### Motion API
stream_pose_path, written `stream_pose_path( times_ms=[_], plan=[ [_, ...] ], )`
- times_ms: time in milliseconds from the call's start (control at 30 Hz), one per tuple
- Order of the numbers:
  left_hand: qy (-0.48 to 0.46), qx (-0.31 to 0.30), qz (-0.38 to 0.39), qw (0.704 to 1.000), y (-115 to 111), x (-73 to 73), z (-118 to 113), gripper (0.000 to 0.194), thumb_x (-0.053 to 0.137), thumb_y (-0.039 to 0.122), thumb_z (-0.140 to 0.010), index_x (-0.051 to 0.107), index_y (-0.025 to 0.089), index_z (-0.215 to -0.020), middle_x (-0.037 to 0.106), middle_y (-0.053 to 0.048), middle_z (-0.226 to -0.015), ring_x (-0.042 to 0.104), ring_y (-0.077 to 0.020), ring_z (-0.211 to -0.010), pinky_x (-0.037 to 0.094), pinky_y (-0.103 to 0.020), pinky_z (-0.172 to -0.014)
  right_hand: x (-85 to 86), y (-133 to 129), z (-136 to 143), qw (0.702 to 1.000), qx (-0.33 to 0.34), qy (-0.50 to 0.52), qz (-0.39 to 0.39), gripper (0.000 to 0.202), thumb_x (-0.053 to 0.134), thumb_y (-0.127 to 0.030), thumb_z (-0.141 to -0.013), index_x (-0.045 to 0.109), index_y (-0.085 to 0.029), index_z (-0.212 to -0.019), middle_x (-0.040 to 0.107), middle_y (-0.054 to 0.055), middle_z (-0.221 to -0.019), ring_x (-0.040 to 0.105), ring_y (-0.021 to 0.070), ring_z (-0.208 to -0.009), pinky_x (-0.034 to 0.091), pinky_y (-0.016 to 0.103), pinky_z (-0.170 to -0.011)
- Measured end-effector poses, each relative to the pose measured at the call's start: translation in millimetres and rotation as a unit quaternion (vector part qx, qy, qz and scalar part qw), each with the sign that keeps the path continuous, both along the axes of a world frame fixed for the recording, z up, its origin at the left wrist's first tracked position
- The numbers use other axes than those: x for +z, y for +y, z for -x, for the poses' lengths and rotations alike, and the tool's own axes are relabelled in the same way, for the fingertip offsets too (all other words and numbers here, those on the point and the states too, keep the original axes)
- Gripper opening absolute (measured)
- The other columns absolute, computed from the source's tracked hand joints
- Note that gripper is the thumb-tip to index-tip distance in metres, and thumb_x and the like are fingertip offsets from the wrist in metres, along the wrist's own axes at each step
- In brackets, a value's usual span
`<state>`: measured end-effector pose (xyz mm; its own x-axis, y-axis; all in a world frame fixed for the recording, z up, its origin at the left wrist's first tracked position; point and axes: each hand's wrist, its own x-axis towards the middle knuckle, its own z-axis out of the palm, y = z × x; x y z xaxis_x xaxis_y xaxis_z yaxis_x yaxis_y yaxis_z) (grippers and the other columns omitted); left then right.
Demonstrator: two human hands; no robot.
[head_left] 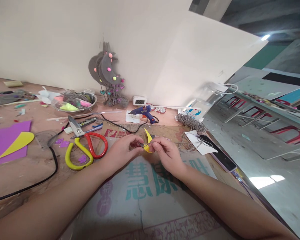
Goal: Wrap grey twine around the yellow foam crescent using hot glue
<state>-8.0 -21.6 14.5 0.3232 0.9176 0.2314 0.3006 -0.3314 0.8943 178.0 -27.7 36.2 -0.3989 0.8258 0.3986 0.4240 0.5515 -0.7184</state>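
My left hand (126,149) and my right hand (168,156) are close together at the middle of the table, each closed in a pinch. A short stretch of thin grey cord (147,145) runs between their fingertips. Just behind the cord is a yellow crescent-shaped piece (148,136), partly covered by the fingers; whether they touch it, I cannot tell. From a grey bundle of cord (190,122) at the right, loose strands trail toward my right hand. Left of my left hand lie scissors (98,146) with one red and one yellow handle.
Behind my hands lies a blue glue gun (143,110) with a black cable. A phone (221,155) is at the right edge. Purple sheets (17,128) lie left, near a metal bowl (94,100) of materials. Grey crescent ornaments (105,68) hang on the wall.
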Motion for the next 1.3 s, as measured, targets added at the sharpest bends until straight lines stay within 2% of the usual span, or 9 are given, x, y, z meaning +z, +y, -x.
stream_pose_path(
  times_ms=[167, 300, 533, 700, 833, 900, 1067, 1300],
  plan=[
    [-0.011, -0.019, 0.003, 1.0, 0, 2.7, 1, 0.022, 0.052, 0.022, -0.076, 0.062, 0.02, -0.095, 0.065, -0.004, -0.092, 0.059, -0.0172, -0.085, 0.046, -0.03, -0.079, -2.9, 4, -1, 0.999, -0.032, 0.023, 0.036, 0.025, 0.038, -0.034, -0.09, 0.054, -0.018, -0.078, 0.056, 0.001, -0.068, 0.054, 0.012, -0.065, 0.045, 0.025, -0.063],
    [0.0, -0.021, 0.001, 1.0, 1, 7.3, 1, 0.023, 0.048, 0.025, -0.079, 0.064, 0.02, -0.095, 0.066, -0.005, -0.095, 0.059, -0.0189, -0.089, 0.045, -0.031, -0.082, -2.6, 6, -2, 0.998, -0.034, 0.016, 0.045, 0.027, 0.038, -0.034, -0.091, 0.053, -0.018, -0.076, 0.056, 0.001, -0.068, 0.053, 0.0118, -0.065, 0.044, 0.025, -0.065],
    [-0.065, -0.006, 0.09, 0.994, 3, 5.0, 2, 0.025, 0.049, 0.026, -0.076, 0.066, 0.018, -0.094, 0.068, -0.004, -0.088, 0.061, -0.0192, -0.084, 0.047, -0.03, -0.08, -2.4, 7, -3, 0.998, -0.038, 0.024, 0.049, 0.027, 0.039, -0.036, -0.09, 0.054, -0.018, -0.077, 0.056, 0.001, -0.067, 0.054, 0.0118, -0.064, 0.045, 0.025, -0.065],
    [-0.07, 0.004, 0.09, 0.994, 5, 1.3, 3, 0.035, 0.041, 0.038, -0.083, 0.068, 0.017, -0.091, 0.069, -0.004, -0.08, 0.062, -0.0181, -0.078, 0.048, -0.028, -0.074, -4.0, 8, -3, 0.997, -0.036, 0.033, 0.065, 0.028, 0.039, -0.038, -0.09, 0.054, -0.018, -0.075, 0.056, 0.001, -0.067, 0.054, 0.012, -0.064, 0.044, 0.025, -0.063],
    [-0.07, 0.008, 0.1, 0.992, 6, 1.5, 3, 0.034, 0.039, 0.029, -0.083, 0.07, 0.017, -0.088, 0.069, -0.003, -0.078, 0.061, -0.016, -0.075, 0.047, -0.026, -0.072, -5.1, 8, -3, 0.996, -0.025, 0.037, 0.071, 0.028, 0.039, -0.037, -0.09, 0.054, -0.018, -0.076, 0.056, 0.001, -0.068, 0.054, 0.0122, -0.065, 0.044, 0.026, -0.065],
    [-0.055, 0.011, 0.098, 0.994, 5, 2.2, 3, 0.031, 0.041, 0.026, -0.08, 0.07, 0.018, -0.088, 0.069, -0.003, -0.078, 0.062, -0.016, -0.075, 0.047, -0.025, -0.072, -5.0, 8, -3, 0.996, -0.022, 0.04, 0.073, 0.027, 0.039, -0.036, -0.09, 0.054, -0.018, -0.077, 0.055, 0.001, -0.068, 0.053, 0.0121, -0.066, 0.044, 0.026, -0.065],
    [-0.009, 0.011, 0.057, 0.998, 4, 6.3, 2, 0.022, 0.051, 0.031, -0.076, 0.069, 0.02, -0.083, 0.07, -0.001, -0.081, 0.061, -0.0175, -0.077, 0.045, -0.025, -0.07, -4.1, 7, -2, 0.996, -0.02, 0.049, 0.075, 0.025, 0.041, -0.034, -0.089, 0.055, -0.018, -0.077, 0.055, 0.0, -0.068, 0.053, 0.0115, -0.065, 0.044, 0.025, -0.064],
    [0.0, 0.008, 0.046, 0.999, 3, 4.9, 1, 0.019, 0.049, 0.025, -0.077, 0.064, 0.019, -0.087, 0.066, -0.002, -0.082, 0.059, -0.0164, -0.076, 0.046, -0.026, -0.068, -7.0, 19, -8, 0.992, -0.083, 0.024, 0.088, 0.024, 0.048, -0.035, -0.084, 0.064, -0.017, -0.087, 0.061, 0.001, -0.069, 0.055, 0.0127, -0.064, 0.044, 0.024, -0.06]
  ],
)
